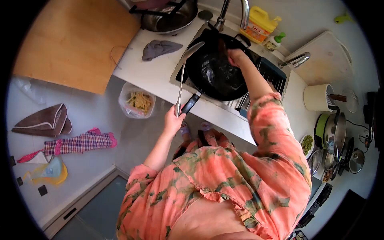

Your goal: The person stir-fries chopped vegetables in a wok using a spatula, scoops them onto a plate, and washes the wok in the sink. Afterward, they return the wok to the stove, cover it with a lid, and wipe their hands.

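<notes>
Your left hand (pixel 173 122) is gripping the metal spatula (pixel 182 82) and, apparently, the end of the wok handle (pixel 191 103). Open counter (pixel 158 74) is lying left of the spatula. The wok (pixel 195 74) is resting over the sink, upper centre, up and right of that hand; its handle is slanting toward you. The faucet (pixel 245 15) is limiting upward room. Your right hand (pixel 237 58), nearer the bowl, is curling inside it, grip unclear; the rack (pixel 276 76) is bounding the right side.
</notes>
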### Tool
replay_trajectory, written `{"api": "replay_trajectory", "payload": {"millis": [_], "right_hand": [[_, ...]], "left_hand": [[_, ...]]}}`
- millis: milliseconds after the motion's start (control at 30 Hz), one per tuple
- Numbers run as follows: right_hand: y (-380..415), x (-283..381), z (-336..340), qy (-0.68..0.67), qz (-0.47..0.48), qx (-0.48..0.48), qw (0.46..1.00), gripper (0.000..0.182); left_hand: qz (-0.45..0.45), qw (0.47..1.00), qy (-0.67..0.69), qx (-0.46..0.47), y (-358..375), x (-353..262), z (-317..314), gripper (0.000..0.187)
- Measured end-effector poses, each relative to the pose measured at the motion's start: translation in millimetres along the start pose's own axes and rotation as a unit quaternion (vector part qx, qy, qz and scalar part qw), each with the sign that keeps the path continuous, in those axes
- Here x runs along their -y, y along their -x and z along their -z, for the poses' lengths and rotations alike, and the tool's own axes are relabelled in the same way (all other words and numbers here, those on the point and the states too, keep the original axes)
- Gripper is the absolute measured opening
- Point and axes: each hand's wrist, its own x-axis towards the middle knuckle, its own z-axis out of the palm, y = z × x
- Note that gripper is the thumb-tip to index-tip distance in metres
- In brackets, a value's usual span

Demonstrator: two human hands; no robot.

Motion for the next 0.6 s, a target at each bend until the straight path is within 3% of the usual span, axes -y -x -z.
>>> {"api": "replay_trajectory", "payload": {"millis": [33, 100, 167, 233, 300, 333, 367, 400, 433, 467, 500, 567, 600], "right_hand": [[-15.2, 5.5, -24.9, -0.183, -0.013, 0.002, 0.983, 0.031], [-48.5, 7.5, -59.5, -0.306, -0.098, 0.124, 0.939, 0.029], [-21.2, -4.2, -79.0, -0.043, -0.082, 0.281, 0.955, 0.027], [49.6, -25.5, -86.2, 0.045, -0.032, 0.224, 0.973, 0.023], [93.9, -51.6, -53.1, 0.182, 0.000, 0.255, 0.950, 0.028], [92.5, -52.8, -27.7, 0.182, -0.001, 0.249, 0.951, 0.028], [90.0, -56.5, 2.6, 0.375, 0.071, 0.282, 0.880, 0.027], [86.6, -58.5, 33.6, 0.549, 0.138, 0.301, 0.768, 0.026], [83.3, -56.5, 58.1, 0.698, 0.196, 0.306, 0.617, 0.028], [88.4, -36.9, 76.5, 0.773, 0.097, 0.162, 0.606, 0.033], [101.4, -13.8, 83.6, 0.832, 0.113, 0.019, 0.543, 0.030], [65.0, 18.9, 91.3, 0.843, 0.130, -0.093, 0.513, 0.020], [45.2, 34.1, 84.8, 0.868, 0.172, -0.146, 0.442, 0.018]], "left_hand": [[0.001, 1.000, 0.000, 0.002, 0.1, -4.8, 1.3, 0.018], [0.025, 1.000, 0.002, -0.007, -0.8, -9.4, 2.7, 0.039], [0.045, 0.999, -0.017, -0.004, 2.1, -20.0, 4.3, 0.038], [0.031, 1.000, 0.000, -0.006, 0.6, -14.9, 2.4, 0.039], [0.040, 0.999, 0.006, -0.007, 0.0, -15.7, 0.6, 0.039], [0.045, 0.999, 0.005, -0.011, -0.9, -14.7, -0.7, 0.039], [0.052, 0.999, 0.003, -0.016, 0.6, -13.7, -1.5, 0.039], [0.059, 0.998, 0.000, -0.019, 2.5, -20.9, -0.7, 0.039], [0.057, 0.998, 0.002, -0.014, 1.0, -19.2, -3.1, 0.039], [0.065, 0.998, 0.007, -0.022, 0.8, -15.9, -3.2, 0.039], [0.073, 0.997, 0.012, -0.033, 1.5, -12.7, -1.9, 0.039], [0.068, 0.997, 0.018, -0.038, 2.8, -9.2, -3.8, 0.039], [0.065, 0.997, 0.014, -0.036, 3.6, -11.7, -2.4, 0.039]]}}
